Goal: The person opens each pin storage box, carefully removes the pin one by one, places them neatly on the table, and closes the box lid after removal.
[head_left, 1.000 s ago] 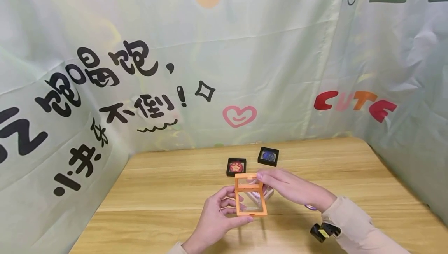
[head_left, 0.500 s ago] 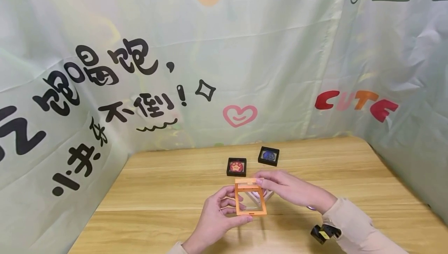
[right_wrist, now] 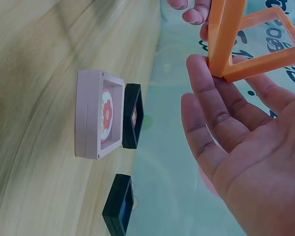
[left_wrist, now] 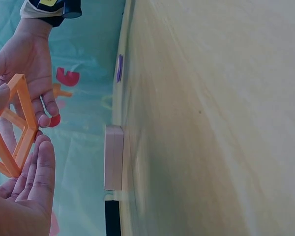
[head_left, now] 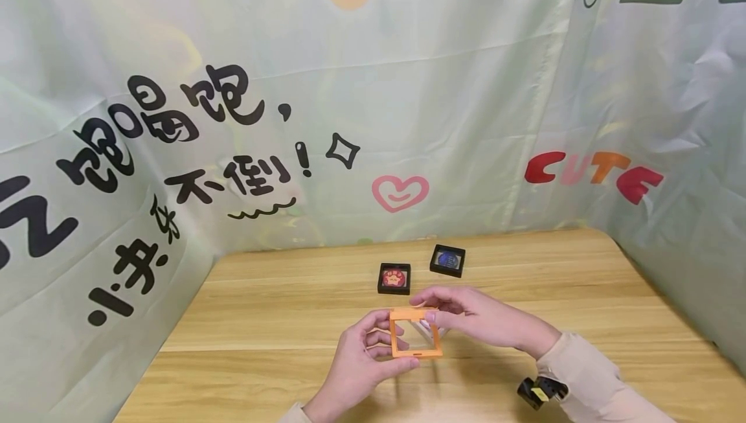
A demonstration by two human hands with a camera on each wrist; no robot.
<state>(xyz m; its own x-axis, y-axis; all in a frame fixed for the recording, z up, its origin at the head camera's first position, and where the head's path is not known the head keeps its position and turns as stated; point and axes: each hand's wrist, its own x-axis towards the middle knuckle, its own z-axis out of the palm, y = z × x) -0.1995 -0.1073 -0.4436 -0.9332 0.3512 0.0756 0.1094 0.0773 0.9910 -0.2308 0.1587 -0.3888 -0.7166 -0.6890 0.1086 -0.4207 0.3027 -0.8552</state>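
My left hand (head_left: 364,358) holds an orange hinged display case (head_left: 408,313) with clear film windows above the table, fingers at its left side and thumb under its lower edge. With the thumb in front and fingers behind, my right hand (head_left: 489,316) pinches its lid near the upper right. The case's two halves (right_wrist: 231,34) stand apart in a V in the right wrist view. Behind it a pale pink display case (right_wrist: 88,118), with a flower badge inside, stands on the table; in the head view it is mostly hidden.
Two black display cases lie farther back: one (head_left: 394,292) with a red star badge, one (head_left: 447,274) with a blue disc. A purple-edged round thing (left_wrist: 119,68) lies on the wooden table (head_left: 262,319). Printed cloth (head_left: 466,86) walls the table's back and sides.
My right hand has lowered the orange case's lid toward me, narrowing the angle between the halves. The left hand has kept its grip in place.
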